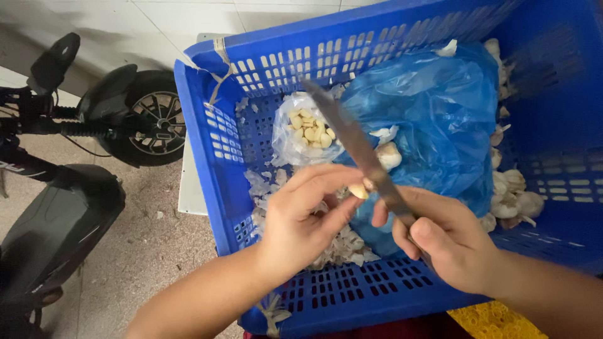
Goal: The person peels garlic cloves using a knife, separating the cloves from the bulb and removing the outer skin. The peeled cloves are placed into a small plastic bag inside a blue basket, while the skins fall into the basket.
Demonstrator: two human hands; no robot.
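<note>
One black electric scooter (69, 163) stands on the floor, well off to the left of both hands and outside the crate. One blue plastic crate (213, 144) with slotted walls lies under and around the hands and holds everything else. Inside it, one blue plastic bag (440, 119) sits just beyond the right hand, with whole garlic bulbs (518, 194) lying beside it along the crate's right side, at least five in view, some half hidden. One small clear bag (308, 132) of peeled cloves, too many to count, lies beyond the left hand, partly crossed by the knife blade. Loose papery garlic skins (342, 248) litter the crate floor beneath the left hand. The right hand (446, 242) is closed around the handle of one long knife (355, 141), its blade slanting up and away. The left hand (308, 220) pinches a single garlic clove (359, 190) between thumb and fingertips, touching the blade.
</note>
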